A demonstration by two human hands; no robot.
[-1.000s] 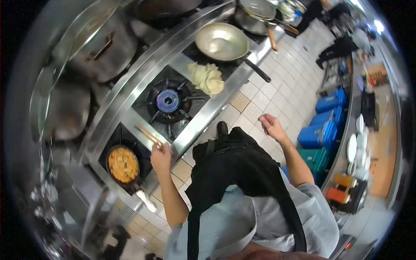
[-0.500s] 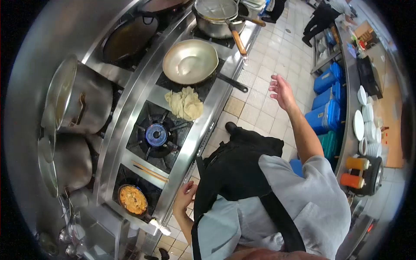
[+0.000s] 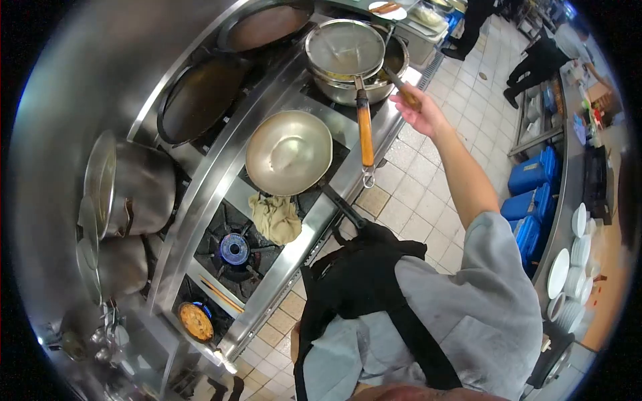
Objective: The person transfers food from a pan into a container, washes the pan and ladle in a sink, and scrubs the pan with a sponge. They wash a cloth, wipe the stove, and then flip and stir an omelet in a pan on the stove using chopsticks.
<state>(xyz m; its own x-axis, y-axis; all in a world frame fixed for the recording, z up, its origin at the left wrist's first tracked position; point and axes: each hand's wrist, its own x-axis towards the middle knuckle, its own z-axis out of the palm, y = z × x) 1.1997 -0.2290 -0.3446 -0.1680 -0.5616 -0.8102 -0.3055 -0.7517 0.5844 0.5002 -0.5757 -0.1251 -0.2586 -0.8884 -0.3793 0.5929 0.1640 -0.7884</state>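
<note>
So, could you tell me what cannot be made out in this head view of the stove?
- Left hand: out of view, hidden behind the person's own torso and apron.
- Pot contents: covered by the strainer resting on it.
- Tool end beyond the wooden handle in the right hand: hidden inside the pot.
- Small pan food: too small to identify.

Steel range: wok, cloth, pots.

Bright, perhaps overhead-lit; fisheye-warped edges
</note>
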